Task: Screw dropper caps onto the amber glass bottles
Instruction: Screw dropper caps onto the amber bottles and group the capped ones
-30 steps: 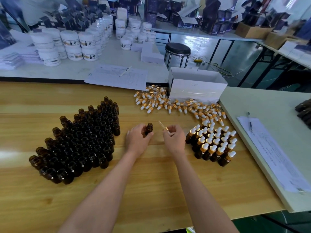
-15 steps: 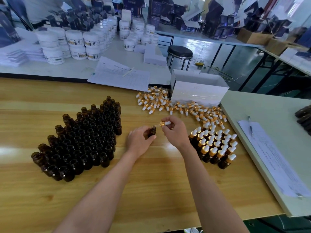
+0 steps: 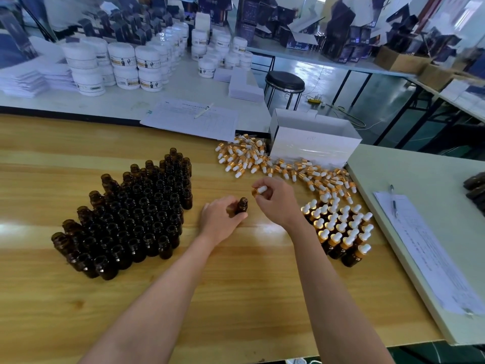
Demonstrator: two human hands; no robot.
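A block of uncapped bottles [image 3: 126, 222] stands at the left of the wooden surface [image 3: 236, 298]. Beside it the left hand [image 3: 219, 219] curls its fingers round one amber bottle [image 3: 242, 206], open mouth up. The right hand [image 3: 275, 203] pinches a dropper cap [image 3: 258, 191] just above and right of that mouth, not yet on it. This looks like the fitting step: next the cap must be lined up over the neck, lowered and twisted. Capped bottles [image 3: 341, 232] stand at the right.
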